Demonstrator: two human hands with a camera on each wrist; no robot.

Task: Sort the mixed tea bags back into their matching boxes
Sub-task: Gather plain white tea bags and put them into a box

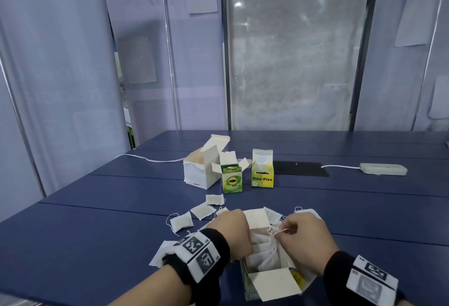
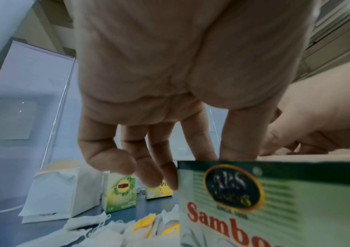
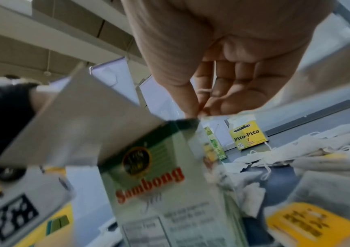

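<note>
An open green Sambong box (image 1: pixel 269 279) (image 2: pixel 275 200) (image 3: pixel 159 183) stands at the near table edge with white tea bags (image 1: pixel 266 254) inside. My left hand (image 1: pixel 230 232) (image 2: pixel 220 157) is at its left side. Thumb and index finger reach over the rim onto the bags, their tips hidden. My right hand (image 1: pixel 303 235) (image 3: pixel 199 113) pinches the tea bag strings (image 1: pixel 279 231) just above the box opening. Loose tea bags (image 1: pixel 181 222) lie to the left. Farther back stand an open white box (image 1: pixel 201 172), a green tea box (image 1: pixel 232 181) and a yellow Pito-Pito box (image 1: pixel 262 174).
The blue table (image 1: pixel 97 232) carries a black mat (image 1: pixel 301 168) and a white block with a cable (image 1: pixel 384 169) behind the boxes. A white cord (image 1: pixel 150 159) runs at the back left. More bags with yellow tags (image 3: pixel 309 224) lie right of the Sambong box.
</note>
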